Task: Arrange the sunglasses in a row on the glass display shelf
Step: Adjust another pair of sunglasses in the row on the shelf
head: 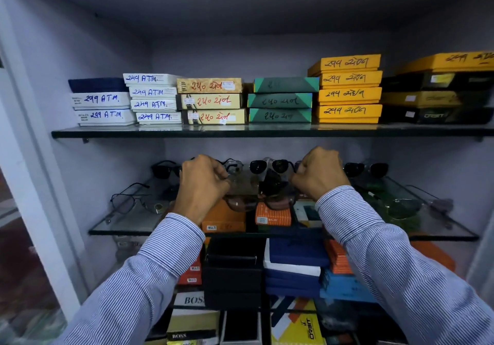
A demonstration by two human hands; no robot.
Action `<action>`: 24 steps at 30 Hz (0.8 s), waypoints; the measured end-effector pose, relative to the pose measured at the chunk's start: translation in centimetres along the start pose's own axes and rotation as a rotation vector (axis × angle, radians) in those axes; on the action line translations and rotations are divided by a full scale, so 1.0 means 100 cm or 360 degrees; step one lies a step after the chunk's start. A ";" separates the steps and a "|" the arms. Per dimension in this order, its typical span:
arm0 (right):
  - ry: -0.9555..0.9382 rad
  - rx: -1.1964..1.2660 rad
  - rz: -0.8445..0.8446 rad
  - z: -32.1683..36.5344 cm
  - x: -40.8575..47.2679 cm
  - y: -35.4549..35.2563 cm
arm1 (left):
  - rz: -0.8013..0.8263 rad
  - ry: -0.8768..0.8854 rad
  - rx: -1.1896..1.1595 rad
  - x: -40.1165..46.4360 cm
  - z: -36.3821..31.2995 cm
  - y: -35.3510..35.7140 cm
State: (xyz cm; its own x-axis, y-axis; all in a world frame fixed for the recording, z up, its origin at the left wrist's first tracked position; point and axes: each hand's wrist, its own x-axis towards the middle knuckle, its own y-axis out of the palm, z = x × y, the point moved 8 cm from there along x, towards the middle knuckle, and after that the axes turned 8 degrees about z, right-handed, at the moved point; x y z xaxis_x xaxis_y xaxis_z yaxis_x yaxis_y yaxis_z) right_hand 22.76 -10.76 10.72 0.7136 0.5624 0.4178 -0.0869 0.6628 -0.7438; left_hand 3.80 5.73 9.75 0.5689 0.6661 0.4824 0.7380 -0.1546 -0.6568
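Both my hands reach over the glass display shelf [128, 227]. My left hand [200, 184] and my right hand [320, 173] are closed on the two ends of a pair of brown-tinted sunglasses [256, 187], held just above the shelf's middle. Behind them a row of dark sunglasses lines the back: one pair [164, 169] at the left, an aviator pair [270, 165] in the centre, another pair [366, 169] at the right. Thin-framed glasses [128, 200] lie at the shelf's left front. A green-tinted pair [401, 207] lies at the right front.
An upper glass shelf [267, 132] carries stacks of labelled boxes, white, beige, green and yellow [347, 94]. Below the display shelf, many orange, black, blue and yellow boxes [294, 259] are piled. A white cabinet frame [32, 184] stands at the left.
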 end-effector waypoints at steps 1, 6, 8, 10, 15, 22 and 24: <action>0.0006 0.0002 0.0023 -0.002 0.000 0.001 | 0.0010 -0.0011 -0.0018 0.001 0.000 0.001; 0.0086 -0.0041 0.0147 -0.014 0.004 0.010 | 0.0113 -0.0066 -0.0080 0.004 0.004 0.013; 0.0138 -0.0082 0.0242 -0.020 0.008 0.012 | 0.0172 -0.0101 -0.0122 0.005 0.006 0.021; 0.0188 -0.0142 0.0332 -0.026 0.012 0.013 | 0.0203 -0.0120 -0.0169 0.008 0.008 0.029; 0.0246 -0.0215 0.0488 -0.038 0.023 0.018 | 0.0272 -0.0170 -0.0216 0.015 0.010 0.047; 0.0245 -0.0344 0.0522 -0.039 0.038 0.029 | 0.0283 -0.0177 -0.0158 0.025 0.014 0.059; 0.0236 -0.0394 0.0534 -0.039 0.040 0.033 | 0.0283 -0.0180 -0.0156 0.028 0.016 0.061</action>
State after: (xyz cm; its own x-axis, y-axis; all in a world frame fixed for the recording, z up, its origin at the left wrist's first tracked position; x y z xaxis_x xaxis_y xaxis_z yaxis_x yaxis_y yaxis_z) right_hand 28.03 -8.25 7.97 0.7678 0.6373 0.0658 -0.1746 0.3069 -0.9356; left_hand 9.33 7.82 6.14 0.6527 0.6988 0.2927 0.6647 -0.3430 -0.6637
